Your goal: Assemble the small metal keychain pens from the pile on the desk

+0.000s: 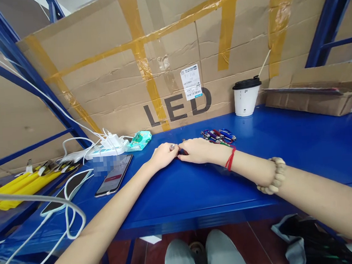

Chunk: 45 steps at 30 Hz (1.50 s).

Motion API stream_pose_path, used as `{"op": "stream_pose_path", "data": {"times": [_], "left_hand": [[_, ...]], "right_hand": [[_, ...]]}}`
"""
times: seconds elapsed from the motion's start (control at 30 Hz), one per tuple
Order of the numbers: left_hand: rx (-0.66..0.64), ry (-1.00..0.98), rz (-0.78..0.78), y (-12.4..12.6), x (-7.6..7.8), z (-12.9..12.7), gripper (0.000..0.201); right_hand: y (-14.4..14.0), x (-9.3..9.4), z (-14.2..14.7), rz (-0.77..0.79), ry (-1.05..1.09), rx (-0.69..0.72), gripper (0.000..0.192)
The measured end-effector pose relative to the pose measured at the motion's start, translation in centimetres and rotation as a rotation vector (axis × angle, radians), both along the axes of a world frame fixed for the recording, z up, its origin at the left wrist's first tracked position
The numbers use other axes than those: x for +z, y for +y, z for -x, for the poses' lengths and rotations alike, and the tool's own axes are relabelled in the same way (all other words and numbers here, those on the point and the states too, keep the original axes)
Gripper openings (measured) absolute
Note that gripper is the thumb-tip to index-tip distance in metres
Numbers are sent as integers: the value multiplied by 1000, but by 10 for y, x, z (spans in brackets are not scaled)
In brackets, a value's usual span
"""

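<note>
A glossy blue metal counter (300,147) carries everything. At its back stands a white paper cup with a black lid (246,97), and a flat brown cardboard box (315,94) lies to the right. Near the middle lies a cluster of small coloured metal keychain pieces (218,135). Leftward lie a teal wet-wipe packet (138,140), a white power strip with chargers (106,148), two dark smartphones (114,175) and yellow sticks (23,186).
</note>
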<state>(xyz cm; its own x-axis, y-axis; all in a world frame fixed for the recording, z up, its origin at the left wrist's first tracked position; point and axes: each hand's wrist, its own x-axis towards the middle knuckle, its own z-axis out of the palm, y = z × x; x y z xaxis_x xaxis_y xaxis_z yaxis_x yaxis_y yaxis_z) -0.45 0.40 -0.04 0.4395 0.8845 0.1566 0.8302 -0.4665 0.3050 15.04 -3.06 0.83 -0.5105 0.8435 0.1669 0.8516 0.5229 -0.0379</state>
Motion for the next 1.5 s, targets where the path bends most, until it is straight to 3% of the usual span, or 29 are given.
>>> {"op": "stream_pose_path", "data": {"times": [0.5, 0.77, 1.1, 1.3, 1.4, 1.5], "left_hand": [[45, -74, -9, 5, -9, -3, 29], [45, 17, -24, -4, -3, -4, 34], [165, 16, -52, -14, 1, -8, 33], [266, -141, -30, -11, -4, -8, 34], [332, -345, 42, -3, -8, -6, 31], [294, -595, 120, 5, -12, -3, 32]], "right_hand": [[3, -4, -1, -45, 44, 28, 33], [5, -8, 1, -47, 121, -15, 20], [10, -8, 3, -25, 210, -82, 19], [11, -10, 5, -52, 243, -110, 19], [11, -11, 5, -45, 264, -113, 19], [11, -11, 5, -45, 283, -118, 20]]}}
